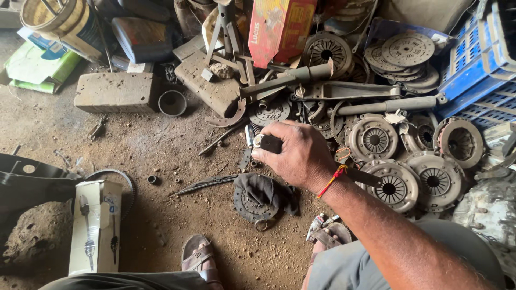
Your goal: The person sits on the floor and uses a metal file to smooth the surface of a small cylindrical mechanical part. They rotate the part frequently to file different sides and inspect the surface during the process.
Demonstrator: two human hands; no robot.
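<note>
right hand (301, 156) clamped around a small dark blocky part (270, 143) above a dirt floor (161, 156)

one hand in view only, the right, reaching from lower right with a red-orange thread (332, 180) at the wrist; fingers curled tight on the dark part, held in the air over the edge of the scrap heap; just below, one round toothed clutch disc (248, 205) half draped in a dark crumpled rag (266, 189); at right, about four dusty grey clutch pressure plates (372, 139), round, ribbed, with finned centres; behind them a stack of thin flat discs (407, 51); two long grey metal tubes (387, 105); one blue plastic crate (473, 59), latticed; one red carton (279, 27); one white upright box (97, 225) at lower left; one rough concrete block (115, 91); two sandalled feet (199, 260) at the bottom edge
</note>
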